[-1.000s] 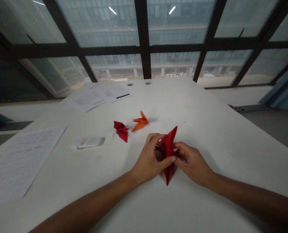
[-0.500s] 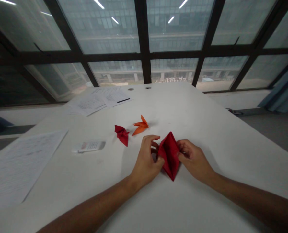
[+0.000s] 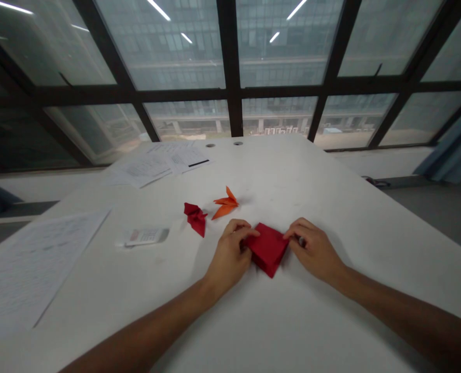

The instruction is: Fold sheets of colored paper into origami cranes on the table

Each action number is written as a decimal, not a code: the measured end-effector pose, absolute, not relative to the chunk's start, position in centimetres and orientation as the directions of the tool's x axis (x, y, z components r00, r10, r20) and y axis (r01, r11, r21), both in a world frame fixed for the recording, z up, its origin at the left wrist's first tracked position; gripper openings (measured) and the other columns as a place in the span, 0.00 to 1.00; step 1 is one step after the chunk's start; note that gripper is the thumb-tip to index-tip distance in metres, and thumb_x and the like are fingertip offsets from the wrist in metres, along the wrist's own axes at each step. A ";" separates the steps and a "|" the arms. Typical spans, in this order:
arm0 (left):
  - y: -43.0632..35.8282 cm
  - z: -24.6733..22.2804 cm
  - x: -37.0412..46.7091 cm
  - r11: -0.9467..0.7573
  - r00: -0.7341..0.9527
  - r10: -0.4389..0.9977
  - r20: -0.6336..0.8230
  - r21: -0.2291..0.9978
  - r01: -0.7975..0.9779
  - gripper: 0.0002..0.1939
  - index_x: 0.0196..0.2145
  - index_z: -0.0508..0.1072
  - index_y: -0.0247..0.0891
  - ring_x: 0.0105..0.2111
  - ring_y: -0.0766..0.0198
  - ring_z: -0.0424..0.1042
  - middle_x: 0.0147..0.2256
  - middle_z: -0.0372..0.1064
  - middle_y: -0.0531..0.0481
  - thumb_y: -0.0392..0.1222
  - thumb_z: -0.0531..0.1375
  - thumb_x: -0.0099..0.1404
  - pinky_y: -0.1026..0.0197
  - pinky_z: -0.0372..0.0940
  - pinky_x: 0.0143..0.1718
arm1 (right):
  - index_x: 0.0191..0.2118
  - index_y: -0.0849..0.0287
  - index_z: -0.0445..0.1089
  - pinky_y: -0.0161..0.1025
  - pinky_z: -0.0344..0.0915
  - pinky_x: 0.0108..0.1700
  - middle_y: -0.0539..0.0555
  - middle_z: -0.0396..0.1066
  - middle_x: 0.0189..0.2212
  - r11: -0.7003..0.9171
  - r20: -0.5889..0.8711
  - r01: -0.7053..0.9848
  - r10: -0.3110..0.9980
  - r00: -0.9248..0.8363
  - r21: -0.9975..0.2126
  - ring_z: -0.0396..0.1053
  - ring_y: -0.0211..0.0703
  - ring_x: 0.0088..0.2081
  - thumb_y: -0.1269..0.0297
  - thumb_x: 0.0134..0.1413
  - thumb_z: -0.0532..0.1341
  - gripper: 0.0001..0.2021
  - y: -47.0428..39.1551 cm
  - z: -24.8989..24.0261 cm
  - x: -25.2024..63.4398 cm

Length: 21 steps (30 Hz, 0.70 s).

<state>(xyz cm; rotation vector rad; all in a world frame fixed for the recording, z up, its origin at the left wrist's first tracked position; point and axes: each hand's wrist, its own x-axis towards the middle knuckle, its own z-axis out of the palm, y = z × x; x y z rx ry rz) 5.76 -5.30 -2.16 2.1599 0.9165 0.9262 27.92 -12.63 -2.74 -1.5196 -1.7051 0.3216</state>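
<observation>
A folded piece of red origami paper [image 3: 268,248] is held between my two hands, just above or on the white table [image 3: 331,331]. On its left side, my left hand [image 3: 232,251] pinches the edge, with fingers on top and the thumb hidden behind the paper. The fingertips of my right hand [image 3: 311,246] close on its right corner. Beyond my left hand lie a small red folded paper figure [image 3: 196,218] and an orange folded paper figure [image 3: 226,203] with pointed tips.
A white packet with printing [image 3: 147,237] lies left of the figures. Printed sheets [image 3: 148,165] spread over the far left of the table, and another sheet [image 3: 39,264] lies near the left edge. Large windows [image 3: 277,46] rise behind the table.
The red paper has gone from an upright, opened diamond with a deep pocket to a flatter, squarer shape. My fingers have shifted to its upper left edge and right corner.
</observation>
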 end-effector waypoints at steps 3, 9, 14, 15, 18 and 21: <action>-4.8 -2.1 5.5 -0.616 0.553 0.757 0.349 0.664 0.424 0.25 0.42 0.80 0.40 0.47 0.57 0.71 0.47 0.69 0.46 0.21 0.52 0.54 0.51 0.70 0.52 | 0.35 0.56 0.75 0.38 0.64 0.34 0.52 0.70 0.36 0.217 0.353 0.744 0.935 0.028 -0.633 0.69 0.39 0.31 0.76 0.57 0.56 0.12 -12.6 -2.9 28.0; -4.1 -1.4 4.4 -0.779 0.719 0.616 0.320 0.383 0.497 0.26 0.47 0.79 0.40 0.52 0.51 0.67 0.50 0.73 0.46 0.23 0.53 0.57 0.46 0.65 0.58 | 0.36 0.56 0.75 0.43 0.68 0.45 0.53 0.73 0.38 0.229 0.352 0.867 0.934 -0.067 -0.442 0.71 0.45 0.41 0.76 0.58 0.57 0.11 -12.7 -2.8 27.8; -3.5 -0.5 3.4 -0.831 0.784 0.552 0.282 0.262 0.491 0.20 0.48 0.78 0.41 0.51 0.49 0.69 0.48 0.76 0.45 0.30 0.57 0.61 0.44 0.65 0.55 | 0.35 0.57 0.74 0.48 0.70 0.50 0.56 0.76 0.44 0.249 0.362 0.922 0.923 -0.133 -0.296 0.70 0.50 0.46 0.76 0.58 0.57 0.10 -13.0 -2.6 27.6; -3.4 -0.3 3.3 -0.842 0.798 0.536 0.275 0.244 0.482 0.18 0.47 0.78 0.40 0.50 0.49 0.69 0.46 0.76 0.44 0.31 0.57 0.61 0.45 0.65 0.54 | 0.35 0.57 0.74 0.50 0.70 0.51 0.57 0.76 0.46 0.253 0.369 0.930 0.918 -0.143 -0.269 0.70 0.51 0.47 0.76 0.58 0.57 0.10 -13.1 -2.6 27.5; -3.4 0.2 3.4 -0.852 0.811 0.523 0.263 0.173 0.494 0.11 0.42 0.77 0.37 0.46 0.48 0.70 0.41 0.75 0.43 0.37 0.57 0.65 0.45 0.65 0.51 | 0.35 0.58 0.74 0.56 0.69 0.54 0.59 0.76 0.50 0.272 0.403 0.946 0.897 -0.182 -0.179 0.70 0.55 0.50 0.76 0.57 0.57 0.09 -13.2 -2.7 27.4; -3.7 0.2 3.7 -0.856 0.814 0.516 0.266 0.133 0.499 0.11 0.39 0.75 0.36 0.43 0.49 0.70 0.39 0.74 0.42 0.44 0.56 0.70 0.45 0.66 0.47 | 0.41 0.59 0.76 0.60 0.66 0.57 0.61 0.75 0.54 0.348 0.471 0.928 0.846 -0.250 -0.132 0.70 0.58 0.54 0.75 0.58 0.58 0.11 -13.3 -2.7 27.2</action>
